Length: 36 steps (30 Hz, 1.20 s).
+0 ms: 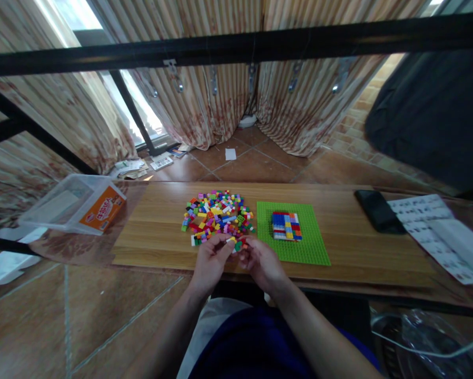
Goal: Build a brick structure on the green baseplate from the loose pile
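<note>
My left hand [212, 259] and my right hand [263, 261] meet at the front edge of the wooden board, fingers closed in a pinch. Between their fingertips is a small cluster of toy bricks [238, 246] with green, white, yellow and red parts. Fingers hide some of it, so I cannot tell how the pieces join. Just beyond lies a loose pile of colourful toy bricks [220, 216]. To the right, a flat block of joined bricks [286, 226] in blue, red, yellow, white and orange sits on a green baseplate [313, 247].
A clear plastic box [68, 221] with an orange label stands at the left end. On the right lie a black phone [378, 211] and a printed sheet [422, 223]. A dark metal bar [236, 50] crosses above the table's far side. Curtains hang behind.
</note>
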### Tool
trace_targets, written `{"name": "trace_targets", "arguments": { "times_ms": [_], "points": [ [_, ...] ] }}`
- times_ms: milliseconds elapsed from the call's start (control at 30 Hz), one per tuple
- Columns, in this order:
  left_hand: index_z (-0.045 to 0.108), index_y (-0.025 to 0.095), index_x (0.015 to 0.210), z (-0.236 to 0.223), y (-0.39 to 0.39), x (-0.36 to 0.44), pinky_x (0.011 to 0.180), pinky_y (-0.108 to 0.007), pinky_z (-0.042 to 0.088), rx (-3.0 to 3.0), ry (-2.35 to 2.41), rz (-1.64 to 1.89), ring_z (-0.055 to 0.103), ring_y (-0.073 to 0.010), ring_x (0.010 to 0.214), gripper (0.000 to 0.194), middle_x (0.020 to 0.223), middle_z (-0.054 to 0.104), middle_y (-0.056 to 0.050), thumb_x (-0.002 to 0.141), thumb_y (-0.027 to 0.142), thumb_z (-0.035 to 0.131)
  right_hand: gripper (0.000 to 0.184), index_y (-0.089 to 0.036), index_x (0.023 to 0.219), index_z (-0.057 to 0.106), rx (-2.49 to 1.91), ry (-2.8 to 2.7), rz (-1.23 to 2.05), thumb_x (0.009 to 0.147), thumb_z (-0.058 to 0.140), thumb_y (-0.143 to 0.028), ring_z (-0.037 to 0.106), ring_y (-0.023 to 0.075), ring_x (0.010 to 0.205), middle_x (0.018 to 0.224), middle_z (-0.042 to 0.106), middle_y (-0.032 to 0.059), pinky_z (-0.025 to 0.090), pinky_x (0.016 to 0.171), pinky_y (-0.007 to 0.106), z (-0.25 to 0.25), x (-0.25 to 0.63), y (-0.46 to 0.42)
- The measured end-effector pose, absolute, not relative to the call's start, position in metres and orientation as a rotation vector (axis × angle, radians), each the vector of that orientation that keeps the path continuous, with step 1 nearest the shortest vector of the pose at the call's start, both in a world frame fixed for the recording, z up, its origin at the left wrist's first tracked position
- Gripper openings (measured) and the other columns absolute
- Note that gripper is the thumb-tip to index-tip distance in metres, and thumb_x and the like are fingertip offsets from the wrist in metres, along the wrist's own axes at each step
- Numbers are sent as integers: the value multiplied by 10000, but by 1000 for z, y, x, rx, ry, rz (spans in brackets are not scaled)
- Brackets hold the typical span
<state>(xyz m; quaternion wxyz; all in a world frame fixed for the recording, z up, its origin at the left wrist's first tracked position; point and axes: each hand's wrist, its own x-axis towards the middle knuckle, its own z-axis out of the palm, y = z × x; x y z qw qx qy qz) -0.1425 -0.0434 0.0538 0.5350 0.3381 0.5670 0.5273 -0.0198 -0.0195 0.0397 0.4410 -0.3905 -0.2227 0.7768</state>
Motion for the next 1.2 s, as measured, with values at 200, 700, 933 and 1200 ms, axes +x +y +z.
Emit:
{"name": "trace_targets", "arguments": {
  "times_ms": [200, 700, 933, 1200],
  "points": [
    [675, 172, 853, 56, -43, -141, 614, -257, 507, 823, 1343, 1235, 603, -124, 609, 290, 720, 668, -3, 678, 393, 743, 343, -193, 706, 573, -1013, -722, 1918, 661, 753, -481, 330, 50, 408, 470, 464, -79, 206, 375, 169, 43, -21, -22],
    [669, 160, 815, 51, -47, -136, 582, -244, 515, 864, 1411, 1216, 591, -119, 578, 247, 683, 660, 1, 688, 366, 720, 292, -194, 710, 599, -1062, -801, 1545, 595, 797, -375, 375, 49, 377, 513, 529, -79, 289, 360, 195, 35, -27, -22],
    [649, 170, 806, 49, -51, -130, 561, -246, 515, 807, 1464, 1304, 588, -118, 559, 272, 657, 642, 16, 674, 394, 730, 283, -192, 719, 618, -1111, -617, 1408, 573, 800, -354, 382, 51, 388, 529, 526, -74, 300, 359, 203, 29, -27, -17],
    [658, 159, 828, 46, -53, -138, 620, -276, 545, 661, 1402, 1277, 589, -111, 566, 354, 651, 610, 34, 616, 414, 783, 301, -188, 771, 682, -1021, -380, 1753, 539, 840, -297, 427, 45, 459, 665, 599, -29, 326, 379, 178, 27, -11, -8]
  ]
}}
